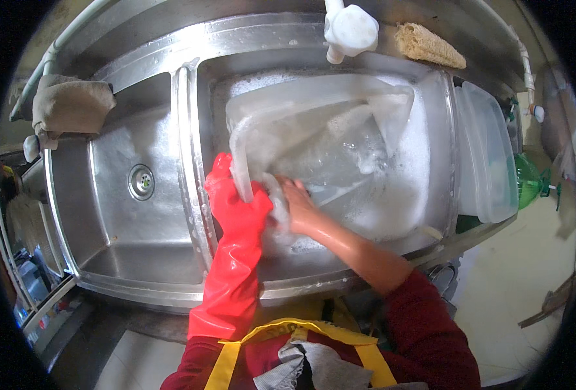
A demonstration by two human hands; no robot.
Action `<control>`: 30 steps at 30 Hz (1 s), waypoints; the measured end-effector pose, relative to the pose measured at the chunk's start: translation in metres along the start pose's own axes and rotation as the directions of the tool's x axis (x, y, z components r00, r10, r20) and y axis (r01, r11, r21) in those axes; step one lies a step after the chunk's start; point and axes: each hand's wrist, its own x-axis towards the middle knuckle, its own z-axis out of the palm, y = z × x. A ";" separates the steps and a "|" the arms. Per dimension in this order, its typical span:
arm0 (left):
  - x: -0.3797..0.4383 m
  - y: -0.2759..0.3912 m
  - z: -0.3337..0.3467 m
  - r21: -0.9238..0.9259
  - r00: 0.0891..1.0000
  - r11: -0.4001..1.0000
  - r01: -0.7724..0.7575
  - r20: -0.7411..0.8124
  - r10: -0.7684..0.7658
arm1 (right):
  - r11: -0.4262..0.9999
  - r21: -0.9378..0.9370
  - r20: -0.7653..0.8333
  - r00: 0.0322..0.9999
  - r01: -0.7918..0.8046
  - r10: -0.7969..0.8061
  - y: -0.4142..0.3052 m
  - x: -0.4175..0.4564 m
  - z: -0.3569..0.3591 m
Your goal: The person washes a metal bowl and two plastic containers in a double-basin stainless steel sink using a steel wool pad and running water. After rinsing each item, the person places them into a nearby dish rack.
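A translucent plastic tub [317,92] lies tilted in the right basin [436,146] of a stainless steel double sink, amid soapy water and white foam [410,195]. My left hand [239,190], in a long red rubber glove, is closed around the tub's near left rim. My bare right hand [297,202] is beside it, against the inner side of that end of the tub. Its fingers are blurred and partly hidden. Between my hands is a pale, blurred strip [277,200]; whether it is the tub's edge or a scrubbing pad is unclear.
The left basin [141,234] has a drain [141,182]. Above the right basin hangs a white tap [351,31]. A loofah [429,46] rests on the back ledge. Translucent containers [485,151] stand at right, near a green bottle [528,180]. A cloth [71,105] drapes the left pipe.
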 end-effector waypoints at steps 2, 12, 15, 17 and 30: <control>0.000 -0.001 0.000 0.052 0.999 0.998 -0.029 -0.025 0.031 | 0.989 -0.146 -0.049 0.999 -0.018 0.011 0.021 -0.014 -0.004; -0.011 -0.015 0.011 -0.079 0.928 0.925 0.372 0.021 -0.372 | 0.906 -0.293 -0.095 0.952 -0.306 0.291 0.097 -0.033 -0.054; -0.015 -0.029 0.029 0.031 0.956 0.956 0.292 -0.041 -0.290 | 0.986 -0.048 -0.058 0.985 -0.163 0.160 0.051 -0.027 -0.013; -0.018 -0.038 0.027 0.054 0.984 0.983 0.177 -0.001 -0.177 | 0.871 0.472 -0.075 0.990 0.139 -0.117 0.031 -0.003 0.018; -0.032 -0.062 0.042 -0.029 0.992 0.992 -0.120 0.029 0.121 | 0.358 0.897 -0.429 0.698 0.258 0.573 -0.026 0.067 -0.048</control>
